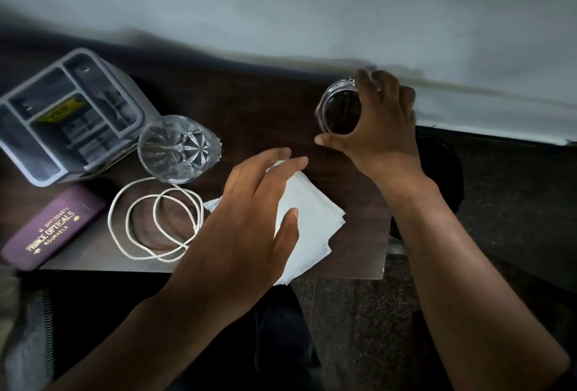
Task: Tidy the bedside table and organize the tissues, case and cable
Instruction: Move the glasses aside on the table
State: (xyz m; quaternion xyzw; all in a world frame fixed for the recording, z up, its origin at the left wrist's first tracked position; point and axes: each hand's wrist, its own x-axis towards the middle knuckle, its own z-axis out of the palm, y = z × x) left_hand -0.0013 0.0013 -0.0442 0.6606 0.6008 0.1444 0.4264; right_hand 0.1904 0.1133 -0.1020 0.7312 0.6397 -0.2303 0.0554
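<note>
Dark wood-grain bench (274,103) against a pale wall. Contents: grey divided organiser (67,115) at far left; cut-glass tumbler (178,148) just beside it; purple glasses case (51,228) at the front left edge; white cable (156,219) looped loosely between case and tissues; folded white tissues (312,222) near the front edge, one corner overhanging. Left hand (249,234) lies flat on the tissues, fingers (281,165) spread, gripping nothing. Right hand (381,128) curls around a small glass jar (340,109) near the wall, thumb and fingers closed on its sides.
</note>
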